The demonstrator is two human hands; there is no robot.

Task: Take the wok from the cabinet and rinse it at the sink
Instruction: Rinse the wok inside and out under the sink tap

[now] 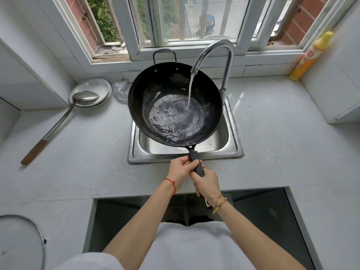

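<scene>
Both hands, left (180, 169) and right (206, 180), grip the handle (196, 162) of the wok (175, 104) over the sink (231, 141); rigid, water-heavy, likely slippery, best held there.

Wok (167, 90) under running faucet (214, 53), two-handed.
</scene>
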